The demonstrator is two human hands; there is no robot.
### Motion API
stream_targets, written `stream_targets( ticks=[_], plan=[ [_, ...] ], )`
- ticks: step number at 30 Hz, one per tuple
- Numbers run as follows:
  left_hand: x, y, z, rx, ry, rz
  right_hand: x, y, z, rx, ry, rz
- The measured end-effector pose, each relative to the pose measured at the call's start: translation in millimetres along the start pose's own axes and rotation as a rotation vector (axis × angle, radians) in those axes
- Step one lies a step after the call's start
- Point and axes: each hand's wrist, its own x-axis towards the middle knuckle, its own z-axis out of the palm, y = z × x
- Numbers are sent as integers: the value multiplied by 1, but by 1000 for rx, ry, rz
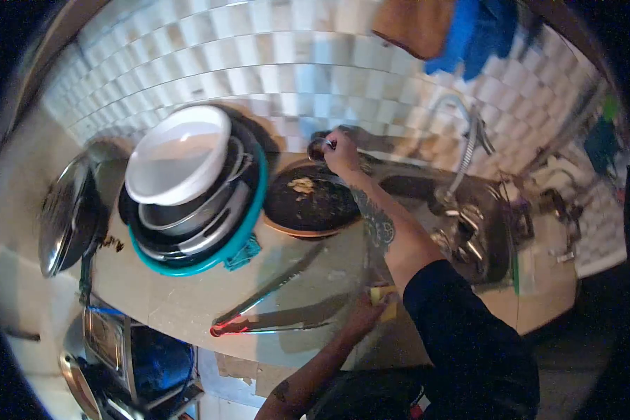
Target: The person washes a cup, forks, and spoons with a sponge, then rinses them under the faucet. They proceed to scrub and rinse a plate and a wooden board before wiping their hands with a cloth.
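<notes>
My right hand reaches to the back of the counter, its fingers closed on a small dark, shiny round thing whose kind I cannot make out. Below that hand lies a wide black pan with a copper-coloured rim and pale food scraps in it. Nearer my body, my left hand is closed on a yellow sponge by the counter's sink side. A pair of tongs with a red end lies spread to the left of this hand.
A teal basin holds stacked pots and a white bowl. The steel sink, with metal items inside and a tap above, is at right. A lidded pan stands far left. Blue cloth hangs at the wall.
</notes>
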Motion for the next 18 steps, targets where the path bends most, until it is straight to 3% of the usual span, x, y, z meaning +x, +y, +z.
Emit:
stream_targets(
  ticks=[2, 3, 5, 6, 8, 9, 12, 15, 18],
  plan=[
    [-1, 0, 0, -98, -77, -68, -24, 14, -34, 124, 134, 227],
    [-2, 1, 0, -120, -114, -126, -43, 26, -57, 472, -7, 464],
    [-2, 8, -5, -62, -162, -304, -97, 61, -98, 454, 56, 399],
    [-2, 9, -5, -80, -140, -269, -127, 94, -115, 622, 104, 465],
    [-2, 4, 0, -113, -88, -207, -189, 184, -136, 269, 278, 402],
    [1, 0, 6, -155, -59, -199, -201, 188, -147, -255, 388, 264],
    [7, -6, 23, -252, -7, -201, -235, 185, -170, -467, -257, 588],
    [5, 1, 39, -308, -11, -216, -214, 129, -188, -544, -500, 442],
    [1, -1, 57, -373, 53, -219, -199, 125, -196, -422, -576, 363]
  ],
)
